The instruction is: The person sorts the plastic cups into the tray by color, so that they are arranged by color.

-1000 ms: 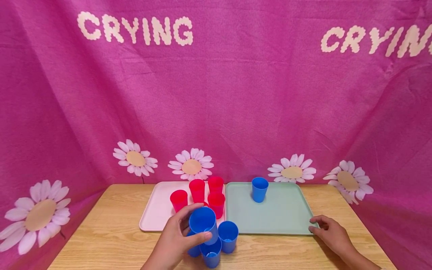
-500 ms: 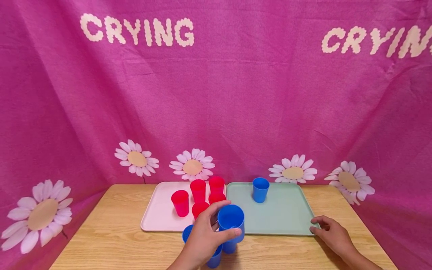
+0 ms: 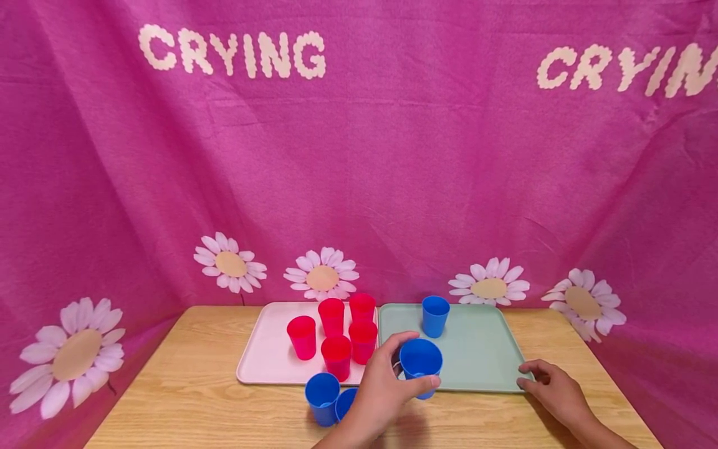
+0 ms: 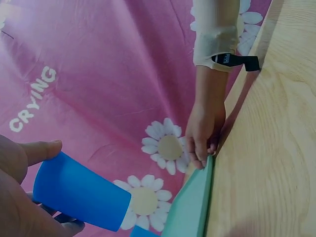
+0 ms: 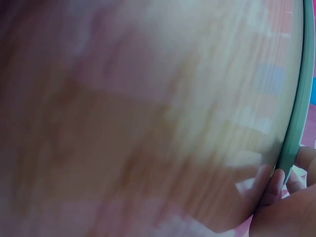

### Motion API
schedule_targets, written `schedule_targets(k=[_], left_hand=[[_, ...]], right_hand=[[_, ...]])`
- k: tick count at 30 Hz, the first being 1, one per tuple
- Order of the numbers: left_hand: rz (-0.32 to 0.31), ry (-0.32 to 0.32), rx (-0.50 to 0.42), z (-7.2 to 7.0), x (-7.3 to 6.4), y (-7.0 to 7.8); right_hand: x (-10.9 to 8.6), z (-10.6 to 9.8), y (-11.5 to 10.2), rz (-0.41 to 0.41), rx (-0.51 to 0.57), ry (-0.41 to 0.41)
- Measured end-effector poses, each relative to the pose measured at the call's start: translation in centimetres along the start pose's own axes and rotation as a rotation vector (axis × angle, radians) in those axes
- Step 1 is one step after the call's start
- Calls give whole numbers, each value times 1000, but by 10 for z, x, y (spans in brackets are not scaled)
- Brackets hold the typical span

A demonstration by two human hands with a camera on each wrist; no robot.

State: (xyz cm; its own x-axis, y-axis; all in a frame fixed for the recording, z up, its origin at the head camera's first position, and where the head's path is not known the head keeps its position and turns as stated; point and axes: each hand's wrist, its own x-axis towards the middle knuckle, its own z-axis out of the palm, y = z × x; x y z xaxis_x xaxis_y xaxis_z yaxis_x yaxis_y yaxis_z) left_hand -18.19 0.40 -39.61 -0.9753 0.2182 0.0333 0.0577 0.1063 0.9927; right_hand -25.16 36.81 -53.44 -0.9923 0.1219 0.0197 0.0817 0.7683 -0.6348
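Observation:
A blue cup [image 3: 421,365] is in my left hand [image 3: 387,390], its thumb and fingers around the sides. In the head view that cup is over the near edge of the green tray [image 3: 477,368], and the left wrist view shows it raised in the air. My right hand [image 3: 552,390] pinches the tray's near right corner between thumb and fingers. Another blue cup [image 3: 434,317] stands upright toward the back of that tray. On the wooden table, one blue cup [image 3: 322,399] stands near my left wrist, with a further blue cup [image 3: 346,402] partly hidden behind the hand.
A pink tray [image 3: 260,355] adjoins the green one on its left. Several red cups [image 3: 301,340] stand upright on it. The wooden table [image 3: 185,386] ends at a magenta cloth [image 3: 392,187] with printed daisies behind.
My left hand has carried the blue cup rightward, from above the other blue cups to the green tray's near edge. The right hand stays at the tray corner.

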Motion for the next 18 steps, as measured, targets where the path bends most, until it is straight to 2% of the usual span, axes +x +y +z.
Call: schedule_targets(k=[8,15,18], left_hand=[[4,52,16,27,19,-13],[-17,109,-7,50,35,-21],[-4,139,-12,60,40,-26]], right_hand=[[-1,-1,-1,4,4,-4],[-1,-1,-3,6,9,-6],[-1,-1,-3,8,8,-8]])
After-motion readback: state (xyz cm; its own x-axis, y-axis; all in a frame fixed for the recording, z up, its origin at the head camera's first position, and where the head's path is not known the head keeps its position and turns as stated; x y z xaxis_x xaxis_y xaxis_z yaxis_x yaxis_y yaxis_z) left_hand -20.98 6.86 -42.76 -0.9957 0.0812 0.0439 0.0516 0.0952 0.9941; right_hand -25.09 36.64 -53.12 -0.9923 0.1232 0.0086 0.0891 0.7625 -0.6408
